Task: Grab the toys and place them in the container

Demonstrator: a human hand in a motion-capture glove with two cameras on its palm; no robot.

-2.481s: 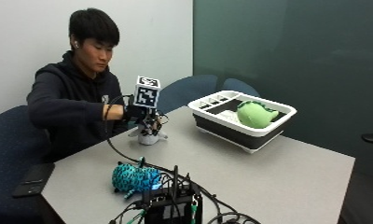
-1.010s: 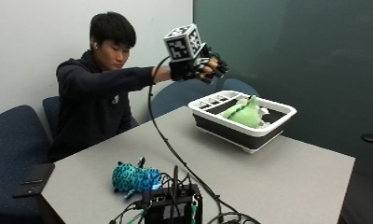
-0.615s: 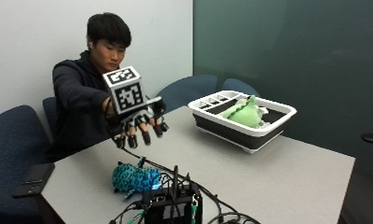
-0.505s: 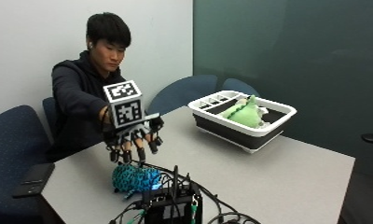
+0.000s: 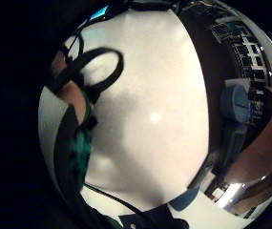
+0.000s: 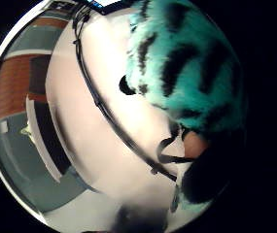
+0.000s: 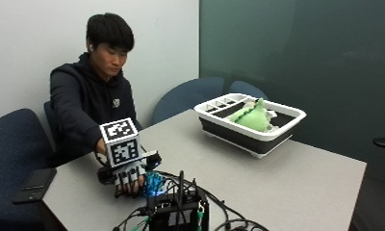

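Nearest in the outside view, a black electronics box [image 7: 180,211] with trailing cables [image 7: 227,219] is seen at the front edge of the surface [image 7: 295,178]. Just behind it, the gloved right hand [image 7: 130,174] is lowered palm-down onto a turquoise striped plush toy [image 7: 155,184], of which only a small patch shows beside the fingers [image 7: 127,185]. The fingers are seen pointing downward over the toy; whether the grip is closed around the toy or merely laid on it cannot be told from this view.

More of the toy is given by the thumb side palm view: teal fur with black stripes [image 6: 186,68] fills much of it, close against the palm, with a black cable [image 6: 104,111] running across the white surface [image 6: 79,160] beside it. In the little finger side palm view mostly bare surface [image 5: 145,119] is shown, with only a sliver of teal fur [image 5: 80,148] at the edge near a strap loop. Neither palm view settles the state of the grip.

A dark phone-like object [image 7: 33,185] lies on the surface's left edge. Well apart, toward the far end of the surface, a white-rimmed black container [image 7: 244,132] stands, and a green plush toy [image 7: 253,116] lies inside it.
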